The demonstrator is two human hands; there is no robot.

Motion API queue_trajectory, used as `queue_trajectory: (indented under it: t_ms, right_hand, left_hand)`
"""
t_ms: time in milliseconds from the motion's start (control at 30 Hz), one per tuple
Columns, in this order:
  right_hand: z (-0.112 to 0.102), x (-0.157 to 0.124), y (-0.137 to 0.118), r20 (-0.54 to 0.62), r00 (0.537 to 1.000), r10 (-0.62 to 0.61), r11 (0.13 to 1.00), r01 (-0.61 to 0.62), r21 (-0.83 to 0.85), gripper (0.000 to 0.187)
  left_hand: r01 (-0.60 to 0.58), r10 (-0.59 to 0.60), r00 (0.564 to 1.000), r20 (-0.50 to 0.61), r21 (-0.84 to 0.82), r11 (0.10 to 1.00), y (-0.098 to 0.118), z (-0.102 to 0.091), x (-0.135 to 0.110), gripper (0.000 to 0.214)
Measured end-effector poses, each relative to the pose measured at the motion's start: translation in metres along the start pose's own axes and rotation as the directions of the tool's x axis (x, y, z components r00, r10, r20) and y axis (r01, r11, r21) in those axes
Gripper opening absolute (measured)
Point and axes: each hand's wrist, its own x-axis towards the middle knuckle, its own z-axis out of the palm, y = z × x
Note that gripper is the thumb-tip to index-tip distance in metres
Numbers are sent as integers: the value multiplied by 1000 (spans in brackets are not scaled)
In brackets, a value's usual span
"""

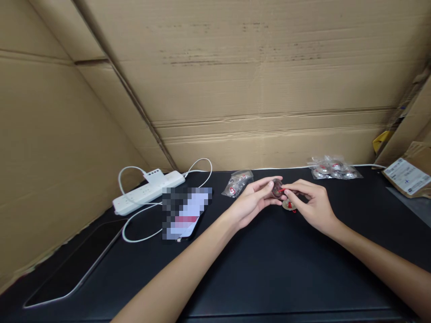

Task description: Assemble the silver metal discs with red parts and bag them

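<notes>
Between the thumb and fingers of my left hand is a small round metal finger cymbal, its hollow side partly in view and dark. My right hand pinches a red cord at the cymbal's right side. Just below the two hands, a second finger cymbal with red cord lies on the black table, partly covered by my right fingers. Left of my left hand lies a clear plastic bag holding shiny pieces with red cord.
Another clear bag of several silvery domes lies at the back right. A white power strip with cables, a partly blurred phone and a dark tablet are on the left. A labelled brown package stands right. Cardboard walls enclose the table.
</notes>
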Motion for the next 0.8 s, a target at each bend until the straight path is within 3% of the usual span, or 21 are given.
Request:
queue_trajectory:
  t_ms: [333, 800]
  right_hand:
    - [0, 0, 0, -34, 999, -39, 999, 39, -16, 11]
    - [-1, 2, -5, 18, 997, -69, 996, 69, -53, 9]
  left_hand:
    - [23, -22, 1000, 20, -43, 999, -4, 5, -1, 35]
    - [41, -41, 999, 3, -17, 999, -4, 6, -1, 36]
